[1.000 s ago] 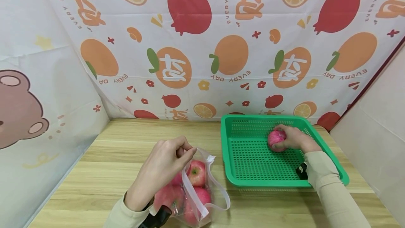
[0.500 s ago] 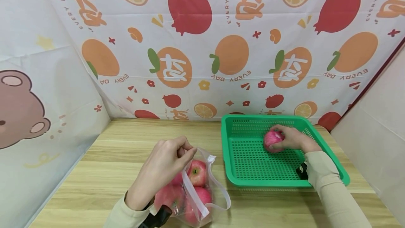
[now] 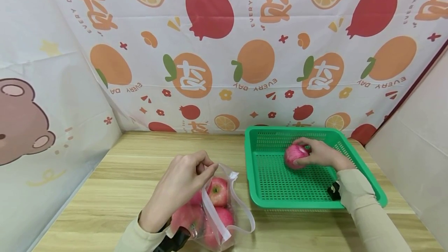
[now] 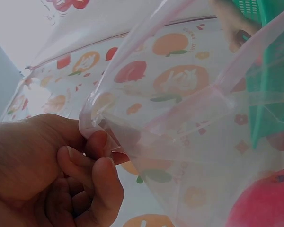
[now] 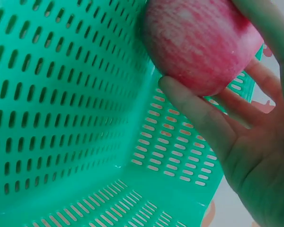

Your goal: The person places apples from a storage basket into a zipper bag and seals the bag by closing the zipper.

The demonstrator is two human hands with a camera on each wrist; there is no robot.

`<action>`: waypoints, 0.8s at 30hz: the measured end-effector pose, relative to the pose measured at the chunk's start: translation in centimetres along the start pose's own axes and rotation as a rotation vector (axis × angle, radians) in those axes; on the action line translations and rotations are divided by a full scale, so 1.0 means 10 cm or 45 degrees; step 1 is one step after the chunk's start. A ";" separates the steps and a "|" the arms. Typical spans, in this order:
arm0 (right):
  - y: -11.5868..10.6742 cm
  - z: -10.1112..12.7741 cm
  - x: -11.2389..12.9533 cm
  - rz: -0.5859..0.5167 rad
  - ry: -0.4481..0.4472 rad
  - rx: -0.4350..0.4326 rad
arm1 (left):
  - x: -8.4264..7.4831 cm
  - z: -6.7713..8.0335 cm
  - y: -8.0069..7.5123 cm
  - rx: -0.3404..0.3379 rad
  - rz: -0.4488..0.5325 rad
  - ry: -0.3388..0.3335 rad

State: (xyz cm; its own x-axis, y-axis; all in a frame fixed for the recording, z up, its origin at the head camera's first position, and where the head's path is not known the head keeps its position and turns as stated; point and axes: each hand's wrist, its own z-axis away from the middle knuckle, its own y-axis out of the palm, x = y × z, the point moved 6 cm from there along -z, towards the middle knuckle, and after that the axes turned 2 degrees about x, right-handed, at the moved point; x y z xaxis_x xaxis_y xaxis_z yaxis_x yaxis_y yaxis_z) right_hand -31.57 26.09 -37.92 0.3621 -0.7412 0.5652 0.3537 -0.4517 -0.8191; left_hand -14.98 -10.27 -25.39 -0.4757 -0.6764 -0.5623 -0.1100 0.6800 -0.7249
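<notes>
The right hand [image 3: 320, 154] grasped a pink apple [image 3: 294, 156], fingers curled round it, inside the green basket [image 3: 364, 174] on the right side of the wooden table [image 3: 140, 166]. In the right wrist view the apple [image 5: 199, 45] sat against the fingers [image 5: 199, 118], with the slotted basket wall [image 5: 61, 94] just beside it; whether the apple touched the basket floor could not be told.

On the near left, the left hand [image 3: 182, 188] pinched the rim of a clear plastic bag [image 3: 241, 213] between thumb and fingertips, holding its mouth up and open. The left wrist view showed that pinch on the bag's edge [image 4: 97, 132] closely. Several more red apples [image 3: 217, 191] lay inside the bag, which rested on the table just left of the basket. A fruit-patterned cloth [image 3: 252, 49] hung along the far side.
</notes>
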 end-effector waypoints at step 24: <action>-0.22 0.03 0.15 0.000 -0.065 -0.283 | 0.01 0.00 0.00 0.009 0.012 -0.003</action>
State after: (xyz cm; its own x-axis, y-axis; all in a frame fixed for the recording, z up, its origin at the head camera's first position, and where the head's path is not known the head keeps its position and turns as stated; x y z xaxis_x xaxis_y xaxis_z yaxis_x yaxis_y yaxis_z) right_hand -31.55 26.08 -35.21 0.4075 -0.7175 0.5650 0.1570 -0.5544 -0.8173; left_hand -15.02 -10.36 -25.44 -0.4747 -0.6705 -0.5701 -0.0990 0.6843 -0.7224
